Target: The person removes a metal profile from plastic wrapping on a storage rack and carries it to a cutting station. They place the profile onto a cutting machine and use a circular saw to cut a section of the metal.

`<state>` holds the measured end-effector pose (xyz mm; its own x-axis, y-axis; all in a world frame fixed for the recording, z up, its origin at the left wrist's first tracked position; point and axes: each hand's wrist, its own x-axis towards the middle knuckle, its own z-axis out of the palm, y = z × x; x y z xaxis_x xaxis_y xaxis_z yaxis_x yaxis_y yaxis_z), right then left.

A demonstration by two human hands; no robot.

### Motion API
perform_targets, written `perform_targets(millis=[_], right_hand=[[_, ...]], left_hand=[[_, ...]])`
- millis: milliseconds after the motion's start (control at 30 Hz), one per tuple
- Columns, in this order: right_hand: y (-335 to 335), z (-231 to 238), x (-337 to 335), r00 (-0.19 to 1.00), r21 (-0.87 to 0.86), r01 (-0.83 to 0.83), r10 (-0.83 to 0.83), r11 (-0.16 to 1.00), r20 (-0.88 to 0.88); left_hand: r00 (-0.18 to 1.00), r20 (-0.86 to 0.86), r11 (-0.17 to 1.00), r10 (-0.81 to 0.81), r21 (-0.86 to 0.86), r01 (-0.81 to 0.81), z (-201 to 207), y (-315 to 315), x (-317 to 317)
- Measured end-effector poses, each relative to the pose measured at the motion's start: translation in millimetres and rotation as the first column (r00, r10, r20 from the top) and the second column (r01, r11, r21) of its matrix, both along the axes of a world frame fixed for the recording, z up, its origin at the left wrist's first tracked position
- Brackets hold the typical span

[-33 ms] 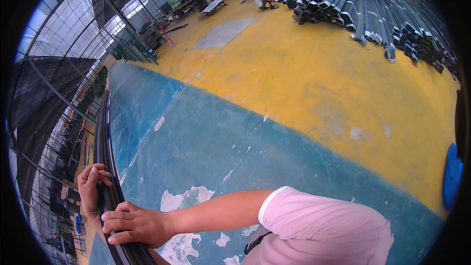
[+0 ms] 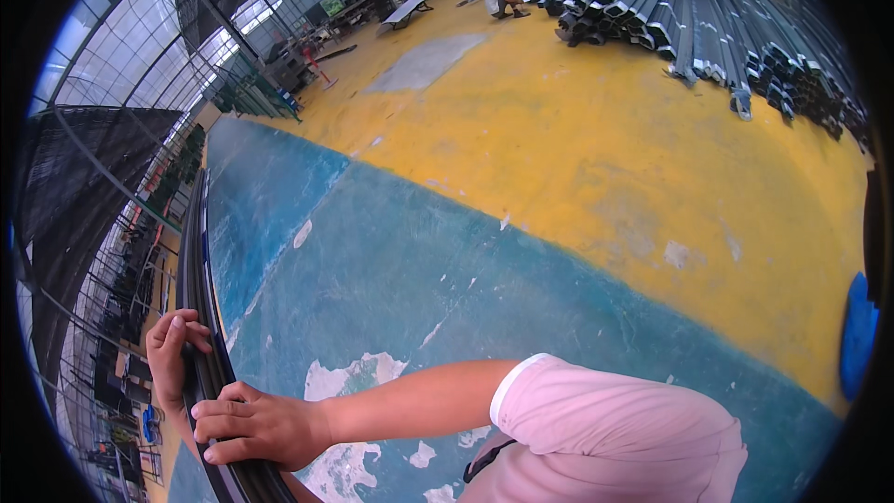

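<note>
A bundle of long dark bars [image 2: 194,256] is running along the left side of the scene, stretching from the near edge to the far left above a blue-green floor [image 2: 419,261]. The right hand [image 2: 265,428] is lying across the near part of the bundle from the right, its bent fingers closing over the top and reaching toward the left side. The left hand [image 2: 172,349] is sitting just beyond it, on the bundle's left side, its forearm passing beneath the bars. Its fingers are curling partway, leaving a loose hook at the bundle's upper edge; since the bars are hiding part of the palm, I cannot tell how firmly it is gripping.

A pink sleeve [image 2: 605,419] with a white cuff is covering the upper right arm at the near right. Pale worn patches [image 2: 354,377] are showing through the floor paint, near the right forearm. Farther off, a yellow floor [image 2: 577,158] is spreading toward the right, where a large pile of dark metal profiles [image 2: 652,9] is lying at the far side. A person in a light top [image 2: 495,0] is crouching just left of that pile. A blue object [image 2: 857,335] is standing out at the right edge.
</note>
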<state>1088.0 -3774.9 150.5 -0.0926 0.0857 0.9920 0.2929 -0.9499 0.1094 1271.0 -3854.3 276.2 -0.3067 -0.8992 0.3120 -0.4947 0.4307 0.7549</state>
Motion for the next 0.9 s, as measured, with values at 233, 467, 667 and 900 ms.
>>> perform_targets(millis=[233,467,667,900], right_hand=[[4,3,0,0.999,0.008,-0.02,0.02,1.0,0.027],[3,-1,-3,0.999,0.012,-0.023,0.022,1.0,0.041],[5,1,-9,0.999,0.013,-0.009,0.009,1.0,0.037],[1,-2,-16,0.999,0.038,-0.022,0.02,0.999,0.041]], left_hand=[[1.0,0.002,1.0,-0.015,-0.004,0.015,5,3,-2],[1.0,0.01,1.0,0.013,-0.012,-0.013,3,6,-9],[1.0,0.016,1.0,0.016,-0.004,-0.016,8,9,-16],[0.999,0.027,1.0,0.024,0.014,-0.025,7,5,-26]])
